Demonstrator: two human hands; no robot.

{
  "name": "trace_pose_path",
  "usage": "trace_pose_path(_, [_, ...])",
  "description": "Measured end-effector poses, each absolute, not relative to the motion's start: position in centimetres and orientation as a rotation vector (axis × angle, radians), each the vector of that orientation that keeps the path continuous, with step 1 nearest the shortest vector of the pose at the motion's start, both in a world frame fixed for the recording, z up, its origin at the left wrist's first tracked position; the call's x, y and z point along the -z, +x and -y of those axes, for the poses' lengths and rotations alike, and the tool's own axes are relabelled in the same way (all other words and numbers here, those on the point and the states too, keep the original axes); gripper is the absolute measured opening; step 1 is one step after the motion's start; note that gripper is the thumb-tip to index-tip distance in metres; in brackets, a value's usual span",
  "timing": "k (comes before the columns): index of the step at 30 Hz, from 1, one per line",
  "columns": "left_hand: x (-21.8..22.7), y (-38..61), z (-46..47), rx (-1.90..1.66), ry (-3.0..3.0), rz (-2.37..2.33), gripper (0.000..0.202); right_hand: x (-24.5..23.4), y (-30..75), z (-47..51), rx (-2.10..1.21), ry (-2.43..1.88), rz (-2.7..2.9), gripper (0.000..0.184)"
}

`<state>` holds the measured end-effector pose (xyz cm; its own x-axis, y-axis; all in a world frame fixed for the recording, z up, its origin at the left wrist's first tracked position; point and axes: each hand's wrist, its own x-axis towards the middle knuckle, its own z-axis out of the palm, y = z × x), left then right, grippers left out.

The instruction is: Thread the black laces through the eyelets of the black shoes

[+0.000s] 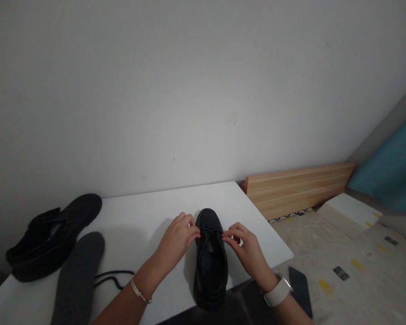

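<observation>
A black shoe (208,271) stands on the white table, its toe toward the wall and its opening facing up. My left hand (181,232) is at the left side of the shoe's upper, thumb and fingers pinched together at its edge. On the opposite side, my right hand (242,243) pinches at the same height. Whether a thin lace lies between the fingertips is too dark to tell. A black lace (117,272) lies on the table left of my left forearm.
A second black shoe (50,239) and a dark grey insole (77,275) lie on the left of the white table (138,216). Right of the table are a bed (352,266) with a wooden headboard (301,189), and a dark phone-like slab (300,289). A wall rises behind.
</observation>
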<state>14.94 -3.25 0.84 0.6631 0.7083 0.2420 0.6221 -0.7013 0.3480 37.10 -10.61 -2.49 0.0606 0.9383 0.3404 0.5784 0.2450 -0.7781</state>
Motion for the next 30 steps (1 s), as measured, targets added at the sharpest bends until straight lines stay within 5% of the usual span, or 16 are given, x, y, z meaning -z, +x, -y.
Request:
trace_pose_path(12, [-0.4, 15.5, 3.9, -0.549, 2.518, -1.076, 0.016, 1.3, 35.4, 12.3, -0.421, -1.5, 1.738, 0.02])
trace_pose_path(16, [-0.8, 15.9, 5.0, -0.589, 2.444, -1.121, 0.008, 0.7, 34.4, 13.0, -0.328, -1.633, 1.848, 0.035])
trace_pose_path(20, [-1.4, 16.3, 6.3, -0.503, 2.453, -1.135, 0.028, 0.0, 33.0, 12.9, -0.202, -1.811, 1.997, 0.041])
trace_pose_path(30, [-2.4, 19.2, 6.8, -0.138, 2.655, -1.261, 0.037, -0.8, 31.4, 11.5, 0.069, -1.926, 2.125, 0.034])
